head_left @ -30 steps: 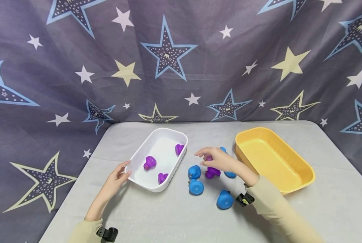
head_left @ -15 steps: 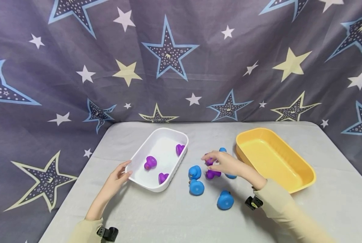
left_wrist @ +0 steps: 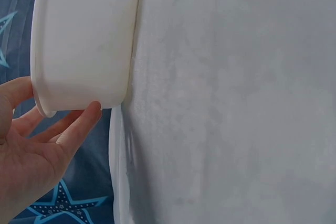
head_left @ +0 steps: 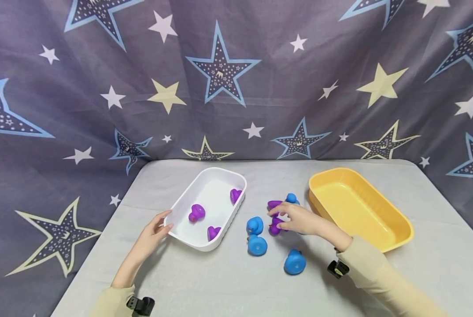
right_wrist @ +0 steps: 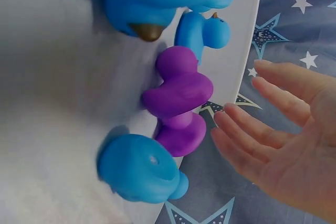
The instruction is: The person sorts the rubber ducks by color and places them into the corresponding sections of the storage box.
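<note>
In the head view my left hand grips the near left corner of a white plastic tub. The left wrist view shows its thumb at the rim and its fingers against the tub's outer wall. Inside the tub lie purple rubber ducks. My right hand hovers with slightly bent fingers over two purple rubber ducks on the table, partly covering them. In the right wrist view that hand is spread beside the purple ducks, with a gap between and nothing held.
Several blue rubber ducks lie around the purple ones; a single blue duck sits nearer the front. To the right stands a yellow tub with a bare floor. A star-patterned cloth hangs behind the grey-white table.
My right hand has shifted rightward and down, from above the ducks' left side to over the near purple duck. More of the far purple and blue ducks shows. The left hand stays at the white tub.
</note>
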